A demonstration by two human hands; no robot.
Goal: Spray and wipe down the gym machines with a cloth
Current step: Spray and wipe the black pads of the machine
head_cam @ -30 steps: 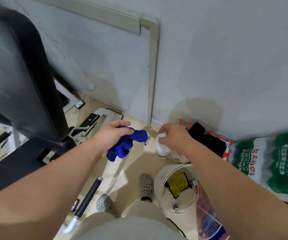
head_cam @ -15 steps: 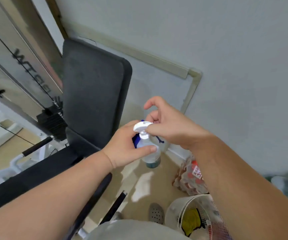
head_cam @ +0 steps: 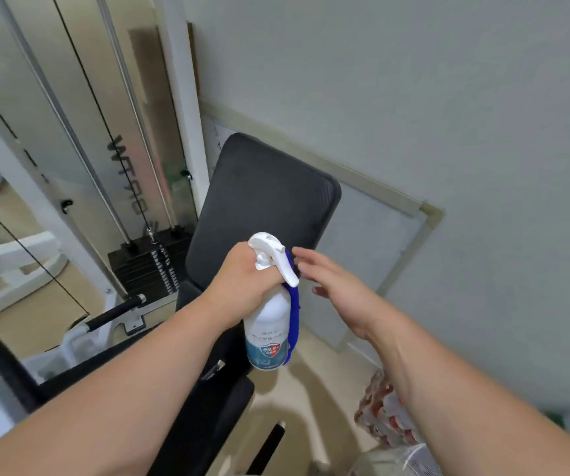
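Note:
My left hand (head_cam: 245, 283) grips the neck of a white spray bottle (head_cam: 268, 324) with a white trigger head and a blue-and-white label. A blue cloth (head_cam: 295, 314) hangs down behind the bottle, held in the same hand. My right hand (head_cam: 331, 286) hovers just right of the trigger with its fingers straight, apart from the bottle. Behind both hands stands the black padded backrest (head_cam: 263, 197) of a gym machine, with its black seat (head_cam: 214, 383) below.
A weight stack (head_cam: 146, 266) with cables and a mirror panel stands at the left. A black-gripped handle (head_cam: 115, 312) juts out at the lower left. A pack of bottles (head_cam: 386, 417) sits on the floor at the lower right, by the grey wall.
The view has swung up from the floor to the machine. My right hand has let go of the spray head and drawn back to the right; my left hand now holds bottle and cloth alone.

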